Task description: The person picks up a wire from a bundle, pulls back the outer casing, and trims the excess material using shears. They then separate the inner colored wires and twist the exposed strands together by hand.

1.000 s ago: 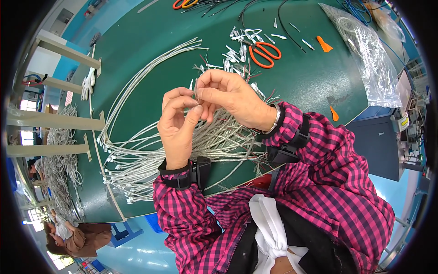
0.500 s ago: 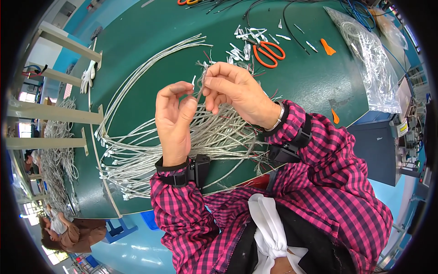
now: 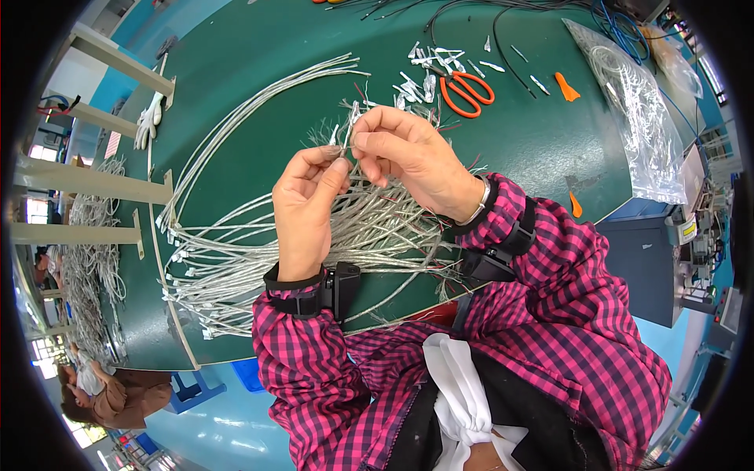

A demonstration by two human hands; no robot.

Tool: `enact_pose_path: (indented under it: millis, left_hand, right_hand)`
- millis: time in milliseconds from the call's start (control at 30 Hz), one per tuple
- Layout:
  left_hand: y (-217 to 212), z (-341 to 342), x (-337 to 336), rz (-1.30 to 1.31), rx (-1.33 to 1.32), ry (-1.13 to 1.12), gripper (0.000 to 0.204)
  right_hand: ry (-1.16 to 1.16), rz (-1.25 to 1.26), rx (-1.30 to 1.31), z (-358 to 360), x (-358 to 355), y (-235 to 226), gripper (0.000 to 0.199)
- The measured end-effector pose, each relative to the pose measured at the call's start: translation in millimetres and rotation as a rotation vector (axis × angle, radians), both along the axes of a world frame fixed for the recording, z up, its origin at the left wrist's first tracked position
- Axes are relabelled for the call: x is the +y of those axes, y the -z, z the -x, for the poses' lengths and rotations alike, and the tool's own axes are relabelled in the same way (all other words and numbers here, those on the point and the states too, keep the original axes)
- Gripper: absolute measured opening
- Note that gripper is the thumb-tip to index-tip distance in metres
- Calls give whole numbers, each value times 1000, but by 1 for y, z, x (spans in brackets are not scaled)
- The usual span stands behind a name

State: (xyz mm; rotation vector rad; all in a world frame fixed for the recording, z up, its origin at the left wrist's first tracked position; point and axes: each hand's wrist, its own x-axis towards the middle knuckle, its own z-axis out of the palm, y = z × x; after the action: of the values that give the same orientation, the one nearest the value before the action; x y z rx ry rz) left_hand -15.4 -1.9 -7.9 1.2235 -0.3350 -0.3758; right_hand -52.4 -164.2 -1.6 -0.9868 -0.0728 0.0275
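Note:
My left hand (image 3: 305,216) pinches with thumb and forefinger at the stripped end of a silver braided cable. Fine frayed shield strands (image 3: 320,133) fan out above those fingertips. Close beside it, my right hand (image 3: 416,163) is closed in a pinch on the same cable end, its thumb against the forefinger. Foil and a thin red wire rise just beyond the fingertips. The fingers hide most of the held part. Under both hands lies a thick bundle of silver braided cables (image 3: 251,259), with loose frayed ends toward the right.
Orange-handled cutters (image 3: 471,96) lie beyond my right hand, near foil scraps (image 3: 410,88). Farther right are an orange blade-shaped tool (image 3: 565,87) and a clear plastic bag of cable (image 3: 635,110). Metal posts (image 3: 90,180) stand at the left, with a white glove (image 3: 148,123) by them.
My left fingertips have moved up and closed in a pinch next to my right hand's. The shield strands now spread out to the left above them. The view has shifted slightly.

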Motion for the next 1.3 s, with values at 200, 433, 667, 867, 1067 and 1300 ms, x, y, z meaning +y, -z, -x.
enact_pose_path:
  millis: [200,433,667,867,1067,1300]
  left_hand:
    - [-1,2,0,18,-12,-24,16]
    - [-1,1,1,32,-40,-39,15]
    - [0,1,0,51,-117,-56,16]
    - [0,1,0,82,-107,-54,16]
    - [0,0,2,114,-57,-30,17]
    - [-1,-1,5,149,-75,-33,17]
  right_hand:
    - [-29,44,-23,2,1,0,9]
    - [2,81,-35,1,2,0,9]
    - [-5,217,-189,5,2,-6,10]
    - [46,310,-339,4,4,0,10]
    - [33,307,-284,8,1,-8,14]
    - [124,273,-122,8,5,-14,17]
